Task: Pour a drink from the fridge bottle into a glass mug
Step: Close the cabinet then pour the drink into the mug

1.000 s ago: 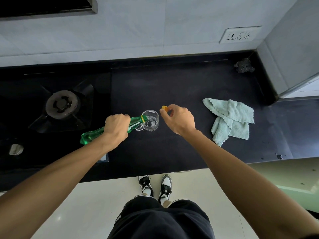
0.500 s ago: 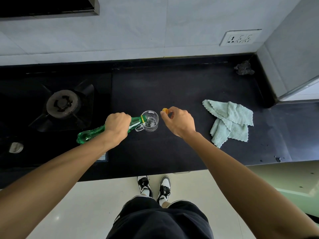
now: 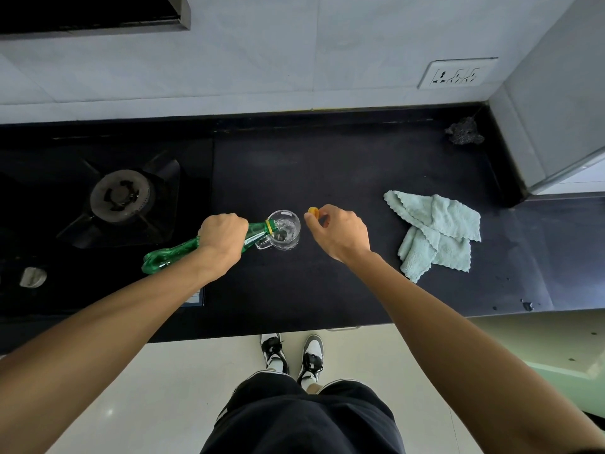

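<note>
A green plastic bottle [image 3: 170, 257] is tipped on its side, its yellow-ringed mouth over the rim of a clear glass mug [image 3: 284, 229] standing on the black counter [image 3: 327, 178]. Clear liquid is in the mug. My left hand [image 3: 222, 239] grips the bottle around its upper body. Just right of the mug, my right hand [image 3: 337, 232] pinches the yellow bottle cap [image 3: 313, 212] between thumb and fingertips, held above the counter.
A gas burner [image 3: 121, 195] sits left of the bottle, with a knob [image 3: 32, 277] at the far left. A pale green cloth [image 3: 435, 232] lies crumpled to the right. A dark scrubber [image 3: 464, 132] rests in the back corner. A socket [image 3: 456, 73] is on the wall.
The bottle's base has lifted slightly, tilting it further toward the mug. The right hand with the cap has stayed almost in place.
</note>
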### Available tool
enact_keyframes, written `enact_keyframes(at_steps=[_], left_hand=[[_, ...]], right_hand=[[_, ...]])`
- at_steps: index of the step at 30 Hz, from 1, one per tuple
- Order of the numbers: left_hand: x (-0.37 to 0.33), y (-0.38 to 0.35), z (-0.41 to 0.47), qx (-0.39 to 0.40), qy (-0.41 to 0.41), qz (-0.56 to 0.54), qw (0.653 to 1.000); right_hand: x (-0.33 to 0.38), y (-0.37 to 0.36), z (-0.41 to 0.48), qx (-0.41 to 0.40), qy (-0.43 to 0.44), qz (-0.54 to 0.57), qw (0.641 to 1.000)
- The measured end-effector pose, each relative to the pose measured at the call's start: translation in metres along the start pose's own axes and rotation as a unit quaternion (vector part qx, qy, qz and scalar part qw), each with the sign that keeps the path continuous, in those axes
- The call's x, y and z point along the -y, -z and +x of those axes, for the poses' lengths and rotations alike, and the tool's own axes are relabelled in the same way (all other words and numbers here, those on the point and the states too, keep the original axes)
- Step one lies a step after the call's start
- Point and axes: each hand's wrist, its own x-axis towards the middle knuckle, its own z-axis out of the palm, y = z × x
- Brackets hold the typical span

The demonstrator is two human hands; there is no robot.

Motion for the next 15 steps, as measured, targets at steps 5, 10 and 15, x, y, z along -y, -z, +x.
enact_keyframes(at_steps=[5, 10, 15], left_hand=[[-0.0004, 0.0039, -0.0003, 0.011, -0.001, 0.006, 1.0], [-0.0024, 0.0061, -0.0019, 0.028, -0.002, 0.02, 0.999], [-0.004, 0.0063, -0.0021, 0.041, -0.001, 0.019, 0.999]], right_hand=[[-0.0005, 0.0002, -0.0002, -0.001, 0.002, 0.002, 1.0], [-0.0017, 0.0007, -0.0011, 0.001, 0.002, 0.0, 1.0], [-0.0031, 0.001, -0.0018, 0.001, -0.002, -0.001, 1.0]])
